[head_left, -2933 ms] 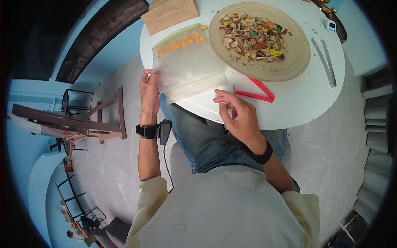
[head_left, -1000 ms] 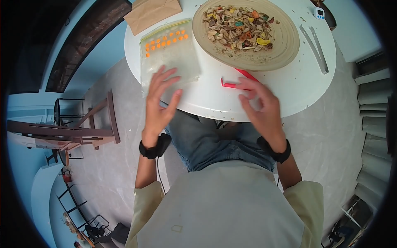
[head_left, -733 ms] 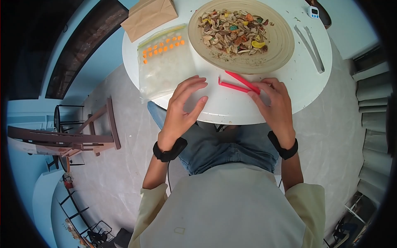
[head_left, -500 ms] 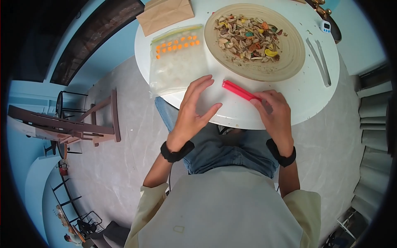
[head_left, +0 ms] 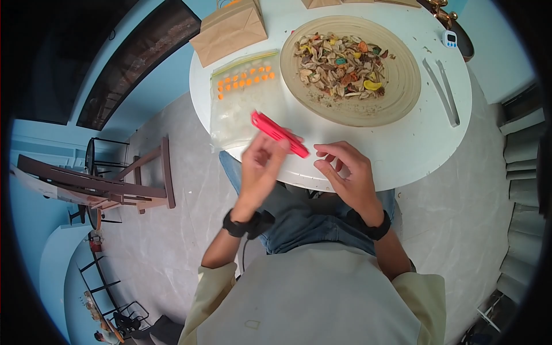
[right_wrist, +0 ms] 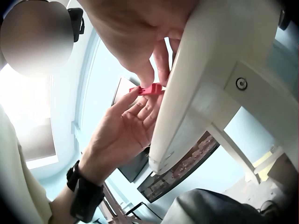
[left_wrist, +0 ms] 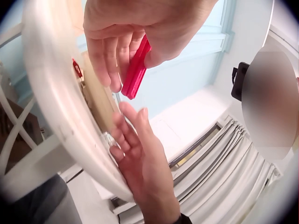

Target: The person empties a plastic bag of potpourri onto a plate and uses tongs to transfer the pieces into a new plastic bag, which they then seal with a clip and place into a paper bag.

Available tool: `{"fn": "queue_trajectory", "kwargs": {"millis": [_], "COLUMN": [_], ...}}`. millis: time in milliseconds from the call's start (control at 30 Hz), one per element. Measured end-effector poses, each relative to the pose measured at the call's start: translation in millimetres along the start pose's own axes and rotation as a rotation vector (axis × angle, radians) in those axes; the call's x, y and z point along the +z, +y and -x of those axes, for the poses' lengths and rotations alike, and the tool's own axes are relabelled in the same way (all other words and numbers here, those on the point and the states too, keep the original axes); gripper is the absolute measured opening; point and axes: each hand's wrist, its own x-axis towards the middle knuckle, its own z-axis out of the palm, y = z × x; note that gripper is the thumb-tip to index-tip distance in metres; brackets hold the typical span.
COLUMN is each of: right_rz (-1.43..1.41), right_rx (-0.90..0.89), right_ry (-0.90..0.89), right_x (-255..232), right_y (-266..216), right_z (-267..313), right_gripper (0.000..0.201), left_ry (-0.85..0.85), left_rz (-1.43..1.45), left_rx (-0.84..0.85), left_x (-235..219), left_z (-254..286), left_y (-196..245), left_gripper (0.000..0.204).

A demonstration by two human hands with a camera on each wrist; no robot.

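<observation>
Nearest to me, a seated person bends both bare hands over the near edge of a white round table [head_left: 402, 158]. The left hand [head_left: 259, 172] pinches a red plastic bag clip [head_left: 279, 135] between thumb and fingers, holding it aslant above the table. The right hand [head_left: 352, 179] is empty, its fingers loosely bent and the thumb apart from them, just beside the clip's lower end.

The clip looks light and stiff, a narrow ridged bar that should neither sag nor crush. Its surface seems smooth, so a pinch at one tip could let it swivel; the middle, gripped across its long sides, looks like the surest hold. How firmly it closes, I cannot tell.

Beyond the left hand lies a translucent zip bag [head_left: 247, 109] with orange marks near its top. It looks thin and limp, likely to fold if lifted by one corner; both ends of the zip edge seem better holds.

Farther in, a broad tan plate [head_left: 402, 109] bears mixed dried pieces [head_left: 339, 66], brittle-looking and loose, with metal tongs [head_left: 445, 95] to its right. At the far side stand a brown paper bag [head_left: 233, 34] and a small white timer [head_left: 450, 38].
</observation>
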Motion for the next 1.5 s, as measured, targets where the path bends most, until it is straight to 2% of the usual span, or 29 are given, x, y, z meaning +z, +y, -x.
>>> {"fn": "queue_trajectory", "kwargs": {"millis": [33,167,267,333,367,433,533,667,733,767,833,867,900,967,1000,1033,1100,1233,1433,1500], "right_rz": [0.010,0.081,0.159,0.172,0.175,0.187,0.202,0.206,0.213,0.219,0.225,0.233,0.241,0.244,0.249,0.249,0.251,0.271,0.282,0.294], "right_rx": [-0.017,0.018,-0.032,-0.036,-0.036,-0.042,-0.049,-0.023,-0.008,-0.008,-0.003,-0.014,-0.028,-0.041,-0.054,-0.052,-0.056,-0.039,-0.049,-0.041], "right_ry": [0.005,-0.038,-0.031,-0.033,-0.036,-0.035,-0.036,-0.033,-0.032,-0.035,-0.049,-0.051,-0.052,-0.052,-0.044,-0.046,-0.042,-0.051,-0.038,-0.036], "right_x": [0,1,5,5,5,5,6,7,7,7,8,9,10,11,11,11,12,13,14,14], "right_y": [-1,-8,-9,-9,-8,-8,-8,-9,-9,-10,-9,-8,-7,-6,-5,-5,-4,-4,-6,-7], "right_z": [1,2,2,3,3,3,2,2,-1,-1,0,-1,-2,-2,-2,-2,-1,-1,-1,-1], "right_gripper": [0.021,0.021,0.022,0.022,0.022,0.022,0.021,0.022,0.022,0.023,0.023,0.023,0.023,0.024,0.024,0.024,0.023,0.023,0.023,0.023], "left_ry": [0.004,0.041,-0.013,-0.104,-0.102,-0.057,-0.042,0.026,0.005,0.004,-0.071,-0.123,-0.119,-0.035,-0.053,-0.053,-0.044,-0.016,-0.091,-0.121], "left_rz": [-0.001,-0.402,-0.537,-0.747,-0.738,-0.846,-0.833,-0.875,-1.037,-1.034,-1.292,-1.264,-1.262,-1.482,-1.469,-1.468,-1.463,-1.413,-1.312,-1.245], "left_rx": [0.005,-0.037,0.015,-0.092,-0.084,-0.178,-0.205,-0.162,0.034,0.028,0.093,0.006,0.001,-0.084,-0.169,-0.172,-0.317,-0.300,-0.263,-0.206], "left_x": [-8,-47,-66,-70,-68,-62,-52,-49,-59,-62,-70,-77,-84,-98,-111,-118,-127,-139,-158,-168], "left_z": [-9,-75,-141,-181,-199,-229,-256,-251,-237,-225,-199,-190,-181,-166,-163,-158,-144,-131,-143,-147], "left_y": [6,29,24,17,12,1,-9,-19,-24,-21,-10,-5,-5,-6,-7,-5,-3,-12,-21,-28], "left_gripper": [0.022,0.025,0.031,0.042,0.042,0.050,0.056,0.056,0.056,0.056,0.055,0.066,0.066,0.083,0.098,0.098,0.102,0.103,0.102,0.099]}}
